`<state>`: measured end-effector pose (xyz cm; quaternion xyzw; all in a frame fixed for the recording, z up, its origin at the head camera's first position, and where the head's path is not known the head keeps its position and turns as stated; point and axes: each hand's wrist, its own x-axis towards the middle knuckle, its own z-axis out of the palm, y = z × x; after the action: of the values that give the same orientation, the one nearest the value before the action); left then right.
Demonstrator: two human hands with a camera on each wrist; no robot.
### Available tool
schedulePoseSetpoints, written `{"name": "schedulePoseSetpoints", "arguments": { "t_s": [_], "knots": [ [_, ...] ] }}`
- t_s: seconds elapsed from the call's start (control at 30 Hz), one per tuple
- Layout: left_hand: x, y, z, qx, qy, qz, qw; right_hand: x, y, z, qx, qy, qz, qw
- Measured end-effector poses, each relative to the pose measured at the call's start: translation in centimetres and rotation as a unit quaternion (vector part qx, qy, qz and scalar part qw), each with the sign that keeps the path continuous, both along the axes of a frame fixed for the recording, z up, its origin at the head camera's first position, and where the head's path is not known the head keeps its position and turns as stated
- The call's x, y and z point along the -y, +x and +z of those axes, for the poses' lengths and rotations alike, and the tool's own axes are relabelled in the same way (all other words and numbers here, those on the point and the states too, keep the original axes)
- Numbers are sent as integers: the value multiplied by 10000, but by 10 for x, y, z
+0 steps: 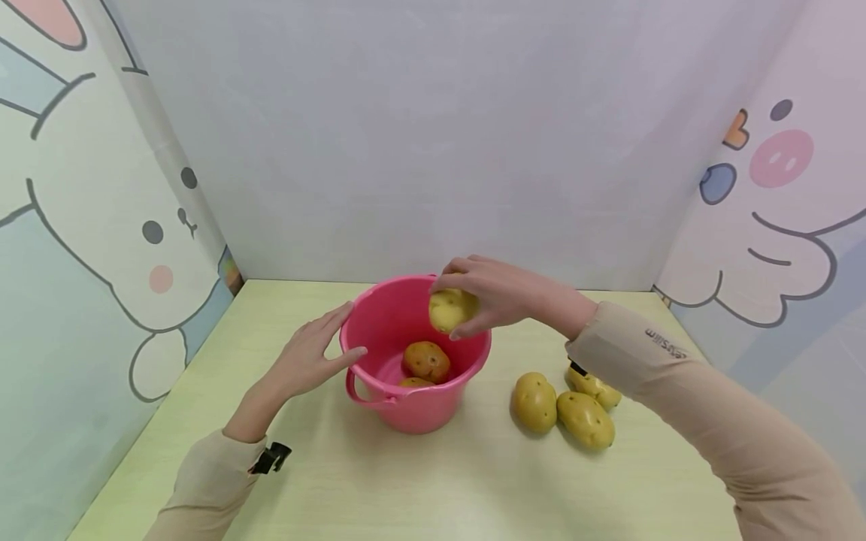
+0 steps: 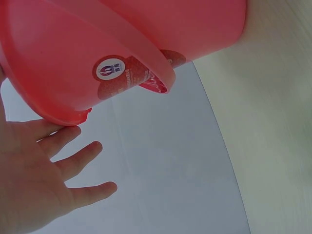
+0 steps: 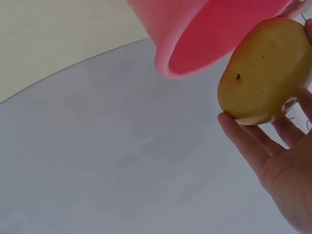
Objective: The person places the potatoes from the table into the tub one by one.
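Note:
A pink bucket (image 1: pixel 413 409) stands upright with its mouth facing up, a potato (image 1: pixel 428 361) inside it and part of another (image 1: pixel 414 382) showing below that one. Over the right part of its opening, my right hand (image 1: pixel 501 295) grips a yellow potato (image 1: pixel 452 309) between fingers and thumb. That potato (image 3: pixel 265 73) fills much of the right wrist view, dark specks on its skin. At the bucket's left rim, my left hand (image 1: pixel 307 359) rests with fingers spread and nearly straight. The left wrist view has its fingertips (image 2: pixel 70 131) touching the rim from outside.
Right of the bucket, three potatoes lie together: one on the left (image 1: pixel 534 403), one in front (image 1: pixel 585 421) and one behind (image 1: pixel 594 387), partly under the right sleeve. The bucket's handle (image 1: pixel 368 402) hangs at its left front. Walls with cartoon animals enclose the pale table (image 1: pixel 406 496).

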<state>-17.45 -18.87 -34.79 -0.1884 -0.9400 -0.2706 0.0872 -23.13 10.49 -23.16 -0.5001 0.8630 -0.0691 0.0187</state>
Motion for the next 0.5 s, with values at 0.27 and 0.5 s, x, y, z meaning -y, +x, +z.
{"name": "schedulePoseSetpoints", "arguments": {
  "t_s": [0.27, 0.5],
  "knots": [
    [0, 0, 1, 5, -29, 2, 10000, 19, -7, 0, 371, 191, -194, 9989],
    [-1, 0, 1, 16, -45, 21, 10000, 36, -12, 0, 574, 392, -274, 9972]
  ]
}}
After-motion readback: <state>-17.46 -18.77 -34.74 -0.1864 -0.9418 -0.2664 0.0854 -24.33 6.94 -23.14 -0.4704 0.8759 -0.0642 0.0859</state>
